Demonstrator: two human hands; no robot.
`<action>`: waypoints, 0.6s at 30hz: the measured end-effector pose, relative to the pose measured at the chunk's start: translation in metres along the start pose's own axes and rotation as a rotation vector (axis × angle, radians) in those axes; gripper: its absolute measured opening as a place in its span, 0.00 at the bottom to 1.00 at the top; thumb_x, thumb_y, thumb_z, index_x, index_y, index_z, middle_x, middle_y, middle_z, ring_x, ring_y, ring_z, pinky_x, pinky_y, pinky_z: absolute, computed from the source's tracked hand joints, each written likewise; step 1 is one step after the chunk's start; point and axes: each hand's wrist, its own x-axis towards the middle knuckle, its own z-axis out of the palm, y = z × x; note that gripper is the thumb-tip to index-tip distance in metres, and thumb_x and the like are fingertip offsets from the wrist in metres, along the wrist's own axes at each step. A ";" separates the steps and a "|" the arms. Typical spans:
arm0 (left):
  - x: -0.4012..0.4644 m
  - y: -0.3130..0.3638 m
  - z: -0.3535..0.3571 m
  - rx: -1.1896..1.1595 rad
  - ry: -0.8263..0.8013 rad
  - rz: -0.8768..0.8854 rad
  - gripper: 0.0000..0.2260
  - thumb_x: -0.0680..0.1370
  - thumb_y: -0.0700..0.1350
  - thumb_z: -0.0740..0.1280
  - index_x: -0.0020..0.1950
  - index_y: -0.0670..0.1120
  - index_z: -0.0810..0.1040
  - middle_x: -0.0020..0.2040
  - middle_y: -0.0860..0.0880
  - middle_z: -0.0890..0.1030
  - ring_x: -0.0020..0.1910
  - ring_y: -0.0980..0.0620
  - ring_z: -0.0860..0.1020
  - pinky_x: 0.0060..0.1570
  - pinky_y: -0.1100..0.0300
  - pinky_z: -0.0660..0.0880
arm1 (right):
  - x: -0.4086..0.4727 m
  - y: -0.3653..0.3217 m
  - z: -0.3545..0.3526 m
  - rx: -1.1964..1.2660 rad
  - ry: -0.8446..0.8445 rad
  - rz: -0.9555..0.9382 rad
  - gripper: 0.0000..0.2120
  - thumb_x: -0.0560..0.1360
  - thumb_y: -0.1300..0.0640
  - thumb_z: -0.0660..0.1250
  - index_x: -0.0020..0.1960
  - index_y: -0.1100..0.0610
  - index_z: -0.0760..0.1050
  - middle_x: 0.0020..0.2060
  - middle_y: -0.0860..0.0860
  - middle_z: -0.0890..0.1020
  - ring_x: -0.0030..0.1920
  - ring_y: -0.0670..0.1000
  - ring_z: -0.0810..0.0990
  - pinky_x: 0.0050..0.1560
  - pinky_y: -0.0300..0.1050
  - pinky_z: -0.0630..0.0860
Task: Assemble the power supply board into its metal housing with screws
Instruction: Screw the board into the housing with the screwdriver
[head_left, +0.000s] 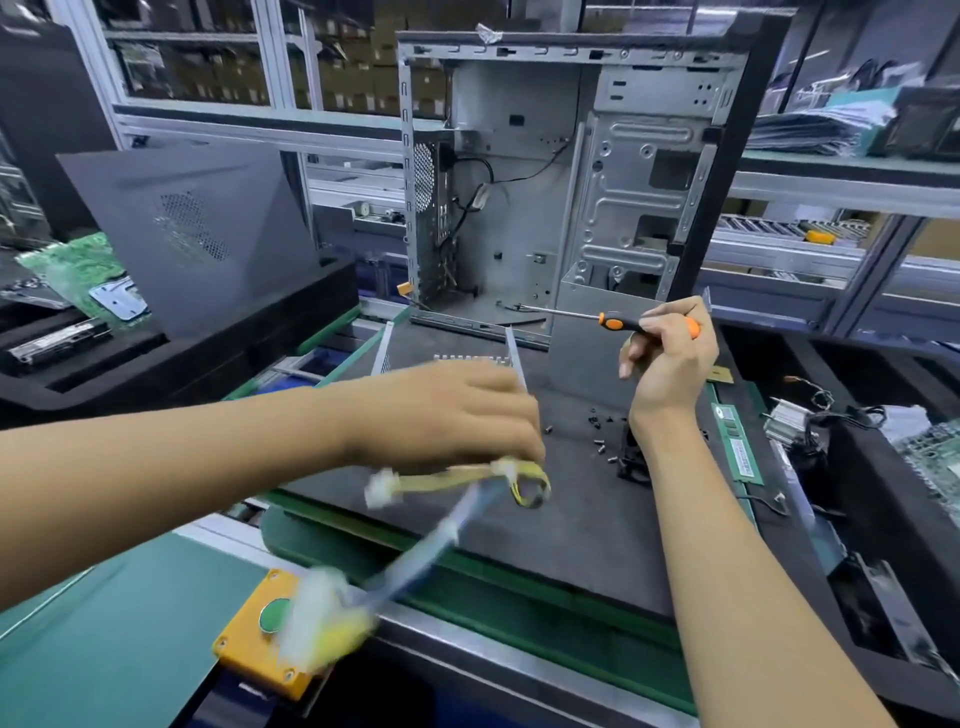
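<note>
**Clerk:** Power supply housing, shallow perforated grey sheet-metal tray (511, 345): lies flat on the dark work mat (571, 519), mostly hidden behind the left hand (447, 415). Its long side walls run away from the person, towards the tall open grey steel computer case (545, 171) standing just behind. Whether the board sits inside, I cannot tell.

**Checker:** Which hand is nearer?

**Clerk:** The left, directly over the tray, fingers curled round a blurred bundle of yellow and blue cables with white plugs (467, 493) trailing towards the person. The right hand (667, 358) is beside the tray, to its right, clamped on the black-and-orange-handled screwdriver (613, 319); the shaft points left, level, across the tray's far end.

**Checker:** Obstructions?

**Clerk:** In my judgement, the cable bundle: it hangs across the tray's near side and needs clearing before driving.

**Checker:** Smaller items?

**Clerk:** Yellow push-button box with green button (260, 634); green memory strip (737, 441); loose small dark screws (597, 421), just right of the tray, near the right wrist.
</note>
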 end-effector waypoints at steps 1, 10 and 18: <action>-0.006 -0.006 -0.001 -0.084 0.070 -0.144 0.15 0.87 0.48 0.57 0.57 0.46 0.82 0.54 0.49 0.82 0.53 0.46 0.76 0.57 0.55 0.73 | 0.000 0.001 0.000 -0.001 0.001 -0.002 0.03 0.69 0.64 0.62 0.38 0.58 0.69 0.22 0.52 0.69 0.20 0.53 0.65 0.23 0.37 0.62; -0.010 -0.055 0.010 -0.368 0.324 -0.885 0.13 0.76 0.59 0.74 0.41 0.51 0.82 0.40 0.56 0.83 0.42 0.60 0.77 0.46 0.65 0.73 | 0.003 0.001 -0.001 0.035 0.032 -0.055 0.05 0.69 0.64 0.64 0.37 0.57 0.70 0.24 0.53 0.69 0.20 0.52 0.63 0.24 0.36 0.62; -0.004 -0.079 0.020 -0.439 0.195 -1.152 0.19 0.69 0.61 0.80 0.40 0.48 0.78 0.32 0.52 0.81 0.30 0.57 0.76 0.34 0.63 0.72 | 0.004 0.001 0.000 0.028 -0.004 -0.056 0.06 0.68 0.64 0.64 0.36 0.55 0.71 0.23 0.53 0.69 0.21 0.52 0.63 0.24 0.36 0.62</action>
